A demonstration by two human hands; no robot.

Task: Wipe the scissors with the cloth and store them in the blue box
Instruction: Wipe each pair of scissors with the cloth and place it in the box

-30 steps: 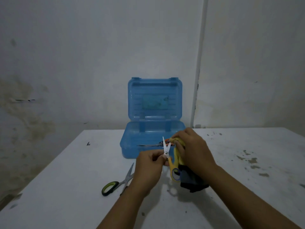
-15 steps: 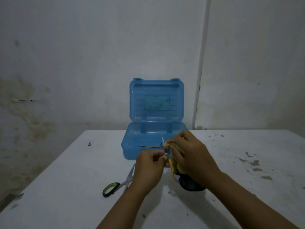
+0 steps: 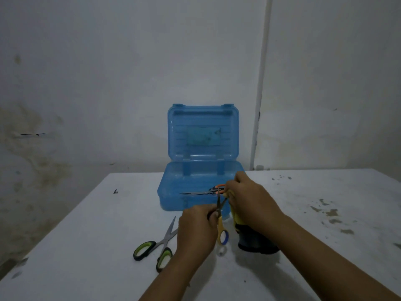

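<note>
A white, stained surface (image 3: 86,246) fills the lower half of the view and meets a grey wall (image 3: 108,72) at its far edge. Against that far edge, about midway along it, stands the blue box (image 3: 173,198) with its lid (image 3: 202,131) tipped up and open; a pair of orange-handled scissors (image 3: 204,192) lies across the inside.

Both arms reach in from the near edge. The right hand (image 3: 251,203) is in front of the box's right part, its grip clenched round a yellow and dark cloth (image 3: 251,240) — the dark end hangs down to the surface. The left hand (image 3: 197,229), just beside it, pinches a small pair of yellow-handled scissors (image 3: 221,227) near the pivot. These are held upright above the surface in front of the box, blades up and slightly parted, with the cloth against the right blade tip. Their blue-lined handle loops hang below the left hand.

A third pair, green-handled scissors (image 3: 156,246), lies flat on the surface left of the left hand — handles toward the near edge, blades pointing at the box, closed.
</note>
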